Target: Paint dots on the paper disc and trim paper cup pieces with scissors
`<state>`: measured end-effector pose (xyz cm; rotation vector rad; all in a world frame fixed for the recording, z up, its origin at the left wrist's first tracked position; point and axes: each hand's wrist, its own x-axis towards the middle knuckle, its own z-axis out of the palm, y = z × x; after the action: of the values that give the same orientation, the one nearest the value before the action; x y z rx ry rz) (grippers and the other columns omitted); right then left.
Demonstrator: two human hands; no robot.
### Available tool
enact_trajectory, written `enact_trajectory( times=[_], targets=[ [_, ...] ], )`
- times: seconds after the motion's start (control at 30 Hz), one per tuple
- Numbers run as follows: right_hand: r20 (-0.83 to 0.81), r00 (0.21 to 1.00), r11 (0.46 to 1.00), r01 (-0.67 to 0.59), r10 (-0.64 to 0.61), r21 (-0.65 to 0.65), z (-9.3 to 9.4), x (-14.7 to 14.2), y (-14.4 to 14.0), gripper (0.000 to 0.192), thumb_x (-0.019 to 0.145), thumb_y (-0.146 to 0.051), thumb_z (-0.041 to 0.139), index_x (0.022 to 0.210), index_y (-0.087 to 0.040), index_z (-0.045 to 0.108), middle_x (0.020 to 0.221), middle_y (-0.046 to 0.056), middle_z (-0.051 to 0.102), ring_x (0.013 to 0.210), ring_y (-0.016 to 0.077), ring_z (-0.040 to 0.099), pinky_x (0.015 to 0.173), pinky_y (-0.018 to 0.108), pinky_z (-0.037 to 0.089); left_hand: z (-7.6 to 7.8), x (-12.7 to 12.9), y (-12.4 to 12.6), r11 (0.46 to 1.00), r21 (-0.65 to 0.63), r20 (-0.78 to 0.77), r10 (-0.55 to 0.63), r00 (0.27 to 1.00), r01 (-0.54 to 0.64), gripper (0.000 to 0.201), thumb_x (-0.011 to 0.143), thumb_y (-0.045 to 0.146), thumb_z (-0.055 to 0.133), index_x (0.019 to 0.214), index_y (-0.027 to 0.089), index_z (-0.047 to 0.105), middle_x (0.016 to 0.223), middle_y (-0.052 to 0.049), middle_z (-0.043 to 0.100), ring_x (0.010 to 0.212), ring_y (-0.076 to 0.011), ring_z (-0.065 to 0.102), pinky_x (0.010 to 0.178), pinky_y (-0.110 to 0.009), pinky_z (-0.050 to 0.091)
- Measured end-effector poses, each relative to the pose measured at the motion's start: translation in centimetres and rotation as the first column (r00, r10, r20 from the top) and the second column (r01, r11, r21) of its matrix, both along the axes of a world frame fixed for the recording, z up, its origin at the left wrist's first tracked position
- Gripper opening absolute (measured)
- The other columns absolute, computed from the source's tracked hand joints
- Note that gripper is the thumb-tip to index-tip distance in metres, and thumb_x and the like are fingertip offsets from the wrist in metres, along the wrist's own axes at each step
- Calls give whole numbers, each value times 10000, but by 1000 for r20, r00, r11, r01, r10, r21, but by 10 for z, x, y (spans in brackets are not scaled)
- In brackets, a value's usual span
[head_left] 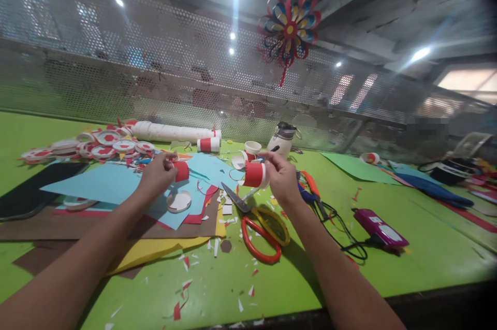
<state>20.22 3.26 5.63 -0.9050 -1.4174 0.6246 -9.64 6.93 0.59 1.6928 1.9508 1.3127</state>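
Observation:
My left hand (157, 174) is closed in a pinch at a short red paper cup piece (181, 171), above the light blue paper (112, 180). Between the fingertips and thumb of my right hand (283, 178) is a red and white paper cup (254, 174), tipped on its side with its white rim toward the palm. Scissors (266, 231) with one red and one yellow handle loop lie spread on the green table below it. A round white cut ring (179, 201) rests on the blue paper.
Red and white cut cup pieces (106, 142) pile up at the left, near a white stack of cups (171, 132). A dark phone (37, 187) lies at far left. A bottle (282, 141), a glue gun (310, 190) and a purple power device (380, 229) stand or lie rightward. Scraps litter the front.

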Motion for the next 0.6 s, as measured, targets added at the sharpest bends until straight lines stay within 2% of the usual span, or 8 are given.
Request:
enact_trajectory(
  times=[0.13,0.27,0.6],
  targets=[
    [145,989,995,5,-20,103,0,-1,-5,245,767,-179,526,931,-176,708,995,67,726,915,229,648,821,348,483,1,0,-1,1000,-15,-39,3,999,-4,424,664,200,513,1072,152,617,683,5,590,638,-194,587,615,-277,402],
    [219,975,989,10,-43,150,2,-2,-8,273,770,-158,490,950,-165,695,1027,83,730,928,231,658,833,351,489,1,1,0,1000,-13,-59,4,998,-5,429,662,198,512,1076,159,619,692,1,600,653,-197,585,621,-276,400],
    [240,967,991,55,-83,122,-3,-1,-1,270,810,-229,465,940,-144,686,985,105,732,890,234,671,757,338,513,1,1,0,1000,-29,-54,-11,998,9,432,652,195,510,1067,153,620,666,10,579,637,-198,577,600,-274,383]
  ],
)
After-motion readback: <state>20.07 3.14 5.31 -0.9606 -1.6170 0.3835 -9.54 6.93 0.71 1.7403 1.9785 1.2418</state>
